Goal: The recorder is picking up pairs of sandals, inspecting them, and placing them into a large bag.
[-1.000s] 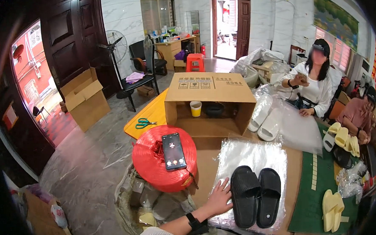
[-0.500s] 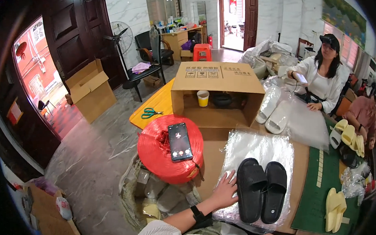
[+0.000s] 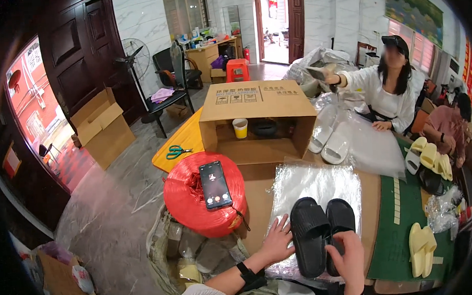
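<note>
A pair of black slide slippers [image 3: 308,239] lies on a stack of clear plastic bags [image 3: 286,190] in front of me. My left hand [image 3: 277,242] rests flat on the bags with its fingers spread, close by the left slipper's outer edge. Over the heel half of the right slipper [image 3: 340,215], my right hand [image 3: 351,256] has its fingers curled in, the tips at the gap between the two slippers. That hand hides part of the right slipper's sole.
Left of the bags, a phone [image 3: 215,185] lies on a red twine roll [image 3: 184,219]. A cardboard box [image 3: 208,130] holds a yellow cup [image 3: 240,128]. Green scissors [image 3: 176,151] lie behind. Yellow slippers [image 3: 423,250] sit on a green mat [image 3: 383,257]. A co-worker [image 3: 393,94] sits across.
My right hand has come in from the lower edge to the black slippers. The left hand stays flat beside them. The co-worker's arm holding a phone has swung outward.
</note>
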Action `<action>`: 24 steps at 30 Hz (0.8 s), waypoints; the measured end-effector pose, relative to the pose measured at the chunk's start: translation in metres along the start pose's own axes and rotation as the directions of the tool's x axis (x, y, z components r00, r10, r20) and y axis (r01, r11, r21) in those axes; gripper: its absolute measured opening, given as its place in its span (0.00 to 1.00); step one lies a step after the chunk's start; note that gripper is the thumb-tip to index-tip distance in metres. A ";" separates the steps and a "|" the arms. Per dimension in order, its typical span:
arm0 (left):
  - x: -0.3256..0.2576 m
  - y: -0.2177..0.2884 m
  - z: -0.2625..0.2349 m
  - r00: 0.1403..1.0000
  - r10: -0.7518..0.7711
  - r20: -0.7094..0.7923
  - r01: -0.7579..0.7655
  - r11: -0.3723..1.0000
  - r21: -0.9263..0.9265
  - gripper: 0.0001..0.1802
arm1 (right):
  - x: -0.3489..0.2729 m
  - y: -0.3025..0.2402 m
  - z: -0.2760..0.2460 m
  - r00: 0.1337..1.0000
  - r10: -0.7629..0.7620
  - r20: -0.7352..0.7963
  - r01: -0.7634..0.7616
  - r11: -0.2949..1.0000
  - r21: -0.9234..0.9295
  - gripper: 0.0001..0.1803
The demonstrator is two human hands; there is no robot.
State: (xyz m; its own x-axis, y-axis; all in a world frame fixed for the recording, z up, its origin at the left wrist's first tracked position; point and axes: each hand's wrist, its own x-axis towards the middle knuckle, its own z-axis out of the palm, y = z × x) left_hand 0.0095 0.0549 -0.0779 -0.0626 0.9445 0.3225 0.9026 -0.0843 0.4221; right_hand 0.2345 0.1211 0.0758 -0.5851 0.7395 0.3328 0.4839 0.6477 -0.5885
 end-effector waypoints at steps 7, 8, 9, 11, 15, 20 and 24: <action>-0.001 -0.004 0.005 0.999 -0.022 0.040 0.020 0.999 0.045 0.33 | 0.004 0.057 0.058 0.983 0.162 0.086 -0.132 0.952 -0.276 0.35; 0.003 -0.001 -0.003 0.992 -0.038 0.120 0.027 0.996 0.089 0.33 | 0.003 0.074 0.069 0.993 0.087 0.084 -0.053 0.936 -0.349 0.35; 0.003 -0.001 -0.004 0.993 -0.030 0.115 0.019 0.996 0.088 0.33 | 0.007 0.079 0.073 0.993 0.086 0.075 -0.054 0.934 -0.354 0.35; -0.001 -0.002 -0.002 0.997 -0.014 0.075 0.009 0.998 0.057 0.34 | 0.012 0.083 0.078 0.974 0.180 0.137 -0.122 0.928 -0.352 0.34; 0.003 -0.003 -0.006 0.998 -0.009 0.058 0.005 0.998 0.056 0.35 | 0.033 0.081 0.072 0.949 0.233 0.213 -0.144 0.920 -0.364 0.38; -0.003 -0.003 -0.002 0.997 -0.024 0.070 0.017 0.994 0.104 0.34 | 0.022 0.093 0.080 0.959 0.202 0.197 -0.130 0.937 -0.325 0.35; -0.003 -0.004 0.000 0.998 -0.013 0.054 0.007 0.994 0.105 0.33 | 0.011 0.099 0.095 0.998 0.064 0.026 -0.052 0.944 -0.326 0.26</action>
State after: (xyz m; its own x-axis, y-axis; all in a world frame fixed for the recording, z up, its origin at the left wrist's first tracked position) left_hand 0.0058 0.0525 -0.0803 -0.0509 0.9613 0.2707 0.9419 -0.0440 0.3331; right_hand 0.2142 0.1764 -0.0487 -0.5694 0.7745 0.2754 0.6996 0.6325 -0.3324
